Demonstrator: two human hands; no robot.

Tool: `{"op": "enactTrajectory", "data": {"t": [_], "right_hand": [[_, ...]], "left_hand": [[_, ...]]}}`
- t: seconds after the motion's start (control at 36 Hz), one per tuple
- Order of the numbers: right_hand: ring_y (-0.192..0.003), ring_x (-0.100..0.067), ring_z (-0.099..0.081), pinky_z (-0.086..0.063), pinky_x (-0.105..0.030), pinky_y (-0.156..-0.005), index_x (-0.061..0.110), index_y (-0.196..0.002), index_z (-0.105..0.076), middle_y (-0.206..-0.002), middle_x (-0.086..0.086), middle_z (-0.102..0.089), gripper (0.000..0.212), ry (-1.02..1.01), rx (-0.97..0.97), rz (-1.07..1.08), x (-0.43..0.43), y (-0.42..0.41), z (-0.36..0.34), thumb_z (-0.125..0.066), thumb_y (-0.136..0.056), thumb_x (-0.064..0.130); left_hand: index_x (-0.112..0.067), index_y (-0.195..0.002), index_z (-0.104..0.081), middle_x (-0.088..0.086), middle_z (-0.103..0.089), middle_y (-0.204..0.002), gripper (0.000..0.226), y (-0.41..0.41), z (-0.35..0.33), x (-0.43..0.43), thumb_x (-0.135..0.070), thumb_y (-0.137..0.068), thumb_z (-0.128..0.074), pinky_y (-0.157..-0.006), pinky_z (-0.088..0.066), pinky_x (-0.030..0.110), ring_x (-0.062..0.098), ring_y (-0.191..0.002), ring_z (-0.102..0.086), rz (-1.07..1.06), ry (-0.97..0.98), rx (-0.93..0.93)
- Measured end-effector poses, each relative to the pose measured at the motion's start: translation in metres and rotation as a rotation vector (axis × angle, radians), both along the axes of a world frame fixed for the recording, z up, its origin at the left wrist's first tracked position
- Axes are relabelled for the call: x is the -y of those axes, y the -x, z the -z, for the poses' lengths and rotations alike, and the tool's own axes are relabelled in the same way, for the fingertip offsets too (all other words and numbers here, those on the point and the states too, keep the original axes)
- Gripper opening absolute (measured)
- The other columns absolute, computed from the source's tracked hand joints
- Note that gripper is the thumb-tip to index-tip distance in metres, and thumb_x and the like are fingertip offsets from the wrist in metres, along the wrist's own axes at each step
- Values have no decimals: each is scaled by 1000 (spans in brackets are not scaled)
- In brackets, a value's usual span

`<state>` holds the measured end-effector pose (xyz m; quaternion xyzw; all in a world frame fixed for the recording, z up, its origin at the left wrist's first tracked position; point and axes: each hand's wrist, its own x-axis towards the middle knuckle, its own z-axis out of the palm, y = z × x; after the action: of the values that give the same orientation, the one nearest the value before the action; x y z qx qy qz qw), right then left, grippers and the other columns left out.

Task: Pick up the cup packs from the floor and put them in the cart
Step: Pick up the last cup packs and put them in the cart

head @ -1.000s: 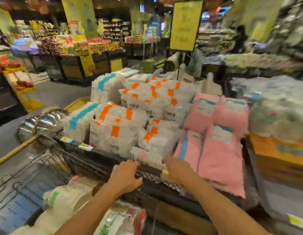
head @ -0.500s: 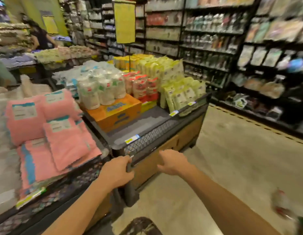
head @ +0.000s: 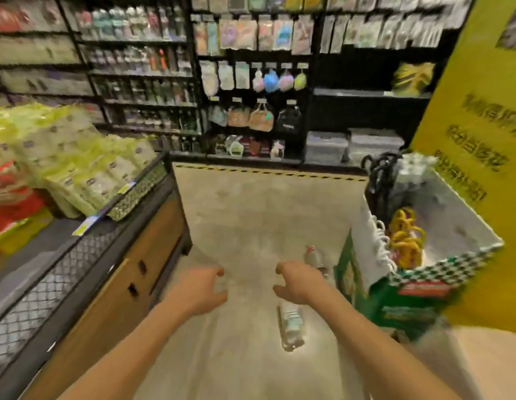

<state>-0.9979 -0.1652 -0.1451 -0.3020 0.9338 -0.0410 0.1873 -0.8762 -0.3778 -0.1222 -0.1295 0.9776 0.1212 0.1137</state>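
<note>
Two clear cup packs lie on the beige floor. One cup pack [head: 291, 324] with a pale green label lies lengthwise just below my right hand. A second cup pack [head: 314, 256] with a red end lies beyond that hand, partly hidden by it, beside the green box. My left hand [head: 197, 290] and my right hand [head: 297, 281] hang side by side above the floor, fingers curled and apart, holding nothing. The cart is out of view.
A black mesh-fronted display stand [head: 112, 249] with yellow-green packs stands on the left. A green checkered cardboard bin [head: 418, 267] with yellow and white items stands on the right, before a yellow pillar [head: 482, 168]. Black shelving [head: 251, 82] lines the far wall.
The view has swung right, away from the pink and white packs and the stand's rail. Both hands have come off that rail and now hang free over the floor.
</note>
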Motion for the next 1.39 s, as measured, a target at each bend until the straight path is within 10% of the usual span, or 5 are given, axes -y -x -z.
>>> {"op": "enactTrajectory", "data": {"t": [1.39], "right_hand": [[-114, -31, -64, -54, -44, -94, 19, -129, -56, -126, -7, -64, 45, 32, 186, 1133, 33, 403, 138, -55, -94, 49]], "left_hand": [[-28, -145, -42, -2, -59, -134, 59, 684, 104, 34, -47, -91, -59, -92, -51, 34, 20, -112, -61, 1235, 119, 153]]}}
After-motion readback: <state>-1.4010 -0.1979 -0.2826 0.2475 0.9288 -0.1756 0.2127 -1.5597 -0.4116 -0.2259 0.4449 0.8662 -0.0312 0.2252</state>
